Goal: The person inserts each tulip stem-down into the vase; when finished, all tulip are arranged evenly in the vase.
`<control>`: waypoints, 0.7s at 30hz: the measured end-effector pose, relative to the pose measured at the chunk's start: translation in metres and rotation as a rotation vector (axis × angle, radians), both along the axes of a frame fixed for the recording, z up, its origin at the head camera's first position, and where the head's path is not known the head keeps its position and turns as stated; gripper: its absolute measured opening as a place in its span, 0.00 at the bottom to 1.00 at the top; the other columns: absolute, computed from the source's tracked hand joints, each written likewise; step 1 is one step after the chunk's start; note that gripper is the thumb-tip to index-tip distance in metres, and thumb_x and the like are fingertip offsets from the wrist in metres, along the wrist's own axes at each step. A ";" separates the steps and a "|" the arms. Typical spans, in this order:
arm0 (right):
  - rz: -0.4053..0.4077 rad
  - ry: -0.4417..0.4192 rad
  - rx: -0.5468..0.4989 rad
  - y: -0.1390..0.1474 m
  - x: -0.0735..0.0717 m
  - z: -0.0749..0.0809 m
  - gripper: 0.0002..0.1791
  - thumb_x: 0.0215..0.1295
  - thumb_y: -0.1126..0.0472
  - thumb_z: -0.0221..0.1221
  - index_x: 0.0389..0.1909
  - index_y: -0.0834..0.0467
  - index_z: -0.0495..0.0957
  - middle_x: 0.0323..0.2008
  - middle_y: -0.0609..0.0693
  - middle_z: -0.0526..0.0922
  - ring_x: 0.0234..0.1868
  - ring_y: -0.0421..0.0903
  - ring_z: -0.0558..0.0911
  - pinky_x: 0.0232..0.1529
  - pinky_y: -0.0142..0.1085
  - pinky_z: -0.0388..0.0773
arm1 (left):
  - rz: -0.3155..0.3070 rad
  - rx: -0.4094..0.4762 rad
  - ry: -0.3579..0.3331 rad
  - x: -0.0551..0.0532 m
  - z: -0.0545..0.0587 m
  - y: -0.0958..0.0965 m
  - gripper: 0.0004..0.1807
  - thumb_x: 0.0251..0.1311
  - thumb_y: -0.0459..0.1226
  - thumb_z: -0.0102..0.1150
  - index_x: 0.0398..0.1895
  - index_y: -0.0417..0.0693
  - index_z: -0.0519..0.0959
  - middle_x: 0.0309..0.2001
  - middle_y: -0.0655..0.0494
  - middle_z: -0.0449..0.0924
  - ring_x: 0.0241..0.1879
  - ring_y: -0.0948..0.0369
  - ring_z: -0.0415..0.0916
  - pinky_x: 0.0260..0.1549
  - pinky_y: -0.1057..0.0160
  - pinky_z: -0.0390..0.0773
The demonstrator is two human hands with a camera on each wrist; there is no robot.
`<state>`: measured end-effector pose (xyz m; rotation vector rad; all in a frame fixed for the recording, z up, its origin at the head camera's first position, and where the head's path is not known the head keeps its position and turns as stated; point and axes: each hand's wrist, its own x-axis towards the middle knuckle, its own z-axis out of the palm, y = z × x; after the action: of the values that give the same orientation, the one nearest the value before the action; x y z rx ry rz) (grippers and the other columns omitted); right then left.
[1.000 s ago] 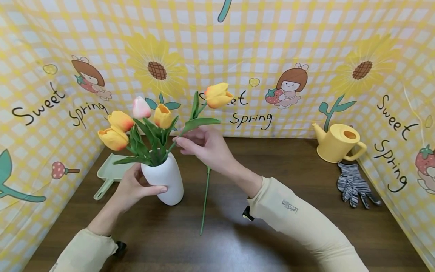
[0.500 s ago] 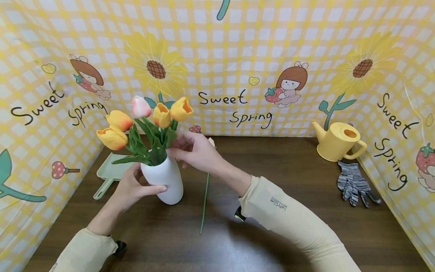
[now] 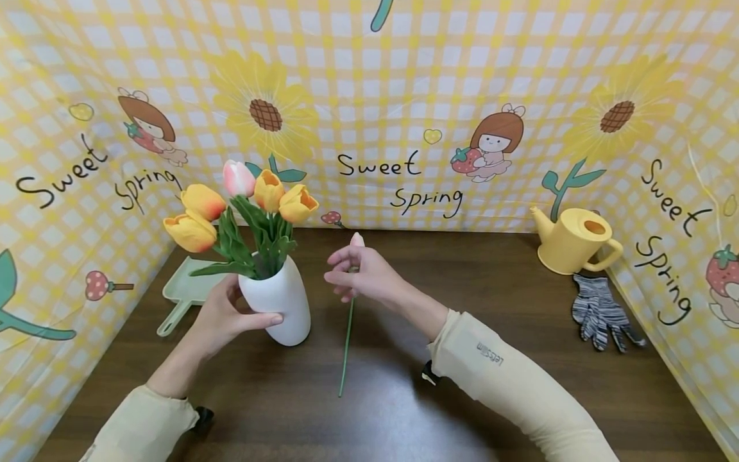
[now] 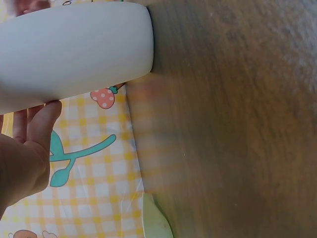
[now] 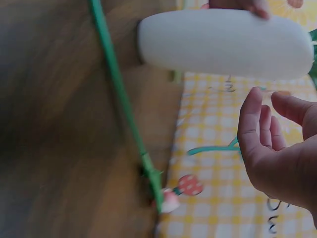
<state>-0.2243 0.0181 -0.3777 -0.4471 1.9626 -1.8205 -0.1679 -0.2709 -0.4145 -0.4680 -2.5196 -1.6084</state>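
A white vase (image 3: 280, 305) stands slightly tilted on the table, gripped around its side by my left hand (image 3: 222, 314). Several yellow-orange tulips (image 3: 202, 203) and one pink tulip (image 3: 238, 178) rise from its mouth with green leaves. To the right of the vase, my right hand (image 3: 369, 273) hovers with loosely bent fingers and nothing between them. Beneath it, a single tulip with a green stem (image 3: 346, 353) lies on the table, its pink bloom (image 5: 170, 201) seen in the right wrist view. The left wrist view shows thumb and fingers against the vase wall (image 4: 79, 54).
Behind the vase on the left lies a pale green dustpan (image 3: 187, 282). A yellow watering can (image 3: 574, 240) stands at the back right, with a grey knitted glove (image 3: 603, 311) in front of it. Checked yellow cloth (image 3: 381, 96) walls the dark wooden table (image 3: 277, 410).
My right hand brought a yellow tulip into the vase, let it go, and drew back to the right over the lying tulip. My left hand stays on the vase.
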 end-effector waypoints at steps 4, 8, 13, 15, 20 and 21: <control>-0.035 -0.064 0.020 0.009 -0.004 -0.017 0.16 0.68 0.66 0.65 0.53 0.67 0.76 0.39 0.56 0.84 0.34 0.54 0.86 0.33 0.42 0.86 | -0.004 0.009 0.004 0.000 0.000 0.000 0.45 0.44 0.29 0.82 0.68 0.46 0.70 0.56 0.51 0.78 0.52 0.60 0.79 0.48 0.68 0.79; -0.051 -0.126 0.062 0.016 -0.007 -0.034 0.16 0.68 0.65 0.65 0.52 0.69 0.78 0.43 0.65 0.85 0.39 0.60 0.87 0.36 0.44 0.86 | -0.006 0.009 0.006 -0.001 -0.001 -0.001 0.45 0.44 0.29 0.82 0.67 0.45 0.70 0.56 0.51 0.78 0.52 0.60 0.79 0.49 0.68 0.79; -0.080 -0.152 0.121 0.022 -0.012 -0.054 0.14 0.67 0.64 0.67 0.49 0.68 0.81 0.45 0.69 0.85 0.35 0.57 0.88 0.35 0.45 0.86 | -0.006 0.005 0.012 -0.002 -0.002 -0.001 0.44 0.44 0.29 0.82 0.67 0.44 0.70 0.56 0.51 0.79 0.52 0.60 0.79 0.49 0.69 0.79; -0.099 -0.156 0.139 0.023 -0.014 -0.061 0.14 0.66 0.64 0.67 0.48 0.67 0.81 0.43 0.67 0.86 0.32 0.54 0.88 0.34 0.45 0.86 | -0.006 0.005 0.013 -0.002 -0.002 -0.001 0.44 0.44 0.29 0.82 0.67 0.44 0.70 0.55 0.51 0.79 0.52 0.60 0.79 0.49 0.69 0.78; -0.139 -0.197 0.189 0.024 -0.021 -0.072 0.15 0.64 0.61 0.70 0.45 0.66 0.82 0.38 0.61 0.88 0.29 0.50 0.87 0.32 0.44 0.86 | -0.006 0.010 0.014 -0.002 -0.002 -0.001 0.44 0.43 0.29 0.82 0.67 0.44 0.70 0.56 0.51 0.79 0.52 0.60 0.78 0.50 0.70 0.78; -0.145 -0.208 0.200 0.024 -0.023 -0.075 0.15 0.63 0.60 0.71 0.45 0.65 0.82 0.37 0.60 0.88 0.28 0.49 0.87 0.32 0.43 0.86 | -0.006 0.012 0.014 -0.002 -0.002 -0.001 0.44 0.43 0.29 0.82 0.67 0.44 0.70 0.56 0.51 0.78 0.52 0.60 0.78 0.50 0.70 0.78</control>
<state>-0.2470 0.0422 -0.4523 -0.0513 2.0467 -1.6560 -0.1698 -0.2722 -0.4162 -0.4845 -2.4992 -1.6151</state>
